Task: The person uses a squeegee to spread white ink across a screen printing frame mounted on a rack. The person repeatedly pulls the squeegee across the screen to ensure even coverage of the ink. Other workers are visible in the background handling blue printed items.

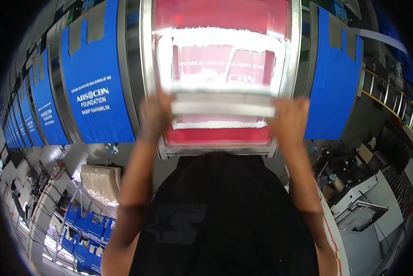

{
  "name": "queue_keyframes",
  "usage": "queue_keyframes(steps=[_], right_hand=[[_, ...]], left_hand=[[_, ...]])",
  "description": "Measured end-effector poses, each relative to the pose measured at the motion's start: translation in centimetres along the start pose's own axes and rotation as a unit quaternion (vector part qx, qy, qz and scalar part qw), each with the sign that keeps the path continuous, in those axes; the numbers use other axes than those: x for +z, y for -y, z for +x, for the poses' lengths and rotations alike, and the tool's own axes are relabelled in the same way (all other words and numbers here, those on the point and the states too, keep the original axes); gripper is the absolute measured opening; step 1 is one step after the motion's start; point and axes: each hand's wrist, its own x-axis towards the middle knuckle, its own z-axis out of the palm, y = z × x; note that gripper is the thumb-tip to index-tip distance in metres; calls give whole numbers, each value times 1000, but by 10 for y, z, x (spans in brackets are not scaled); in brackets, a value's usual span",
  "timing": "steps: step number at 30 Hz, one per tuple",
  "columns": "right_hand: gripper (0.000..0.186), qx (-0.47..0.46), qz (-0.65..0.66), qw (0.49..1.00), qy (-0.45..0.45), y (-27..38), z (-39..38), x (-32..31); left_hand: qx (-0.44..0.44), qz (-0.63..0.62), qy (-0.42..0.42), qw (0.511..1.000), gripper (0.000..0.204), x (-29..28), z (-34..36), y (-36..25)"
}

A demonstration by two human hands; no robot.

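Observation:
Both my hands grip the ends of a wide squeegee lying across a screen-printing frame. My left hand is closed round its left end, and my right hand round its right end; both are somewhat blurred. The frame has metal sides and a reddish-pink mesh. White ink forms a thick band along the far part of the mesh and streaks down both sides. Pale lettering shows in the mesh beyond the squeegee. What lies under the screen is mostly hidden.
Left of the frame, a row of blue fabric bag pieces with white print lies on dark boards. A blue piece without visible print is on the right. Behind me stand a rack with blue pieces, a beige bundle and a cluttered white table.

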Motion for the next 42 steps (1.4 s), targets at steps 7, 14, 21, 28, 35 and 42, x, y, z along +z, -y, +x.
queue_keyframes(steps=[7, 14, 21, 28, 35, 42], right_hand=[[31, -6, 56, 993, -108, 4, -64, 57], [27, 59, -8, 998, 12, -28, 121, -13], [31, 24, 44, 999, -2, 14, -61, 21], [22, -7, 30, 992, -124, -11, -9, 57], [41, 91, -2, 989, 117, -40, 157, -19], [46, 93, 53, 983, 147, -44, 189, -57]], left_hand=[[3, -3, -33, 999, 14, 3, -55, -46], [-36, -84, 40, 995, 31, -30, 147, 14], [-5, -11, -10, 1000, 5, -7, -66, -49], [-3, -39, -60, 997, 19, 7, -3, -30], [-6, -112, 65, 992, 36, -29, 173, 23], [-35, -47, 67, 996, 50, -59, 202, 37]])
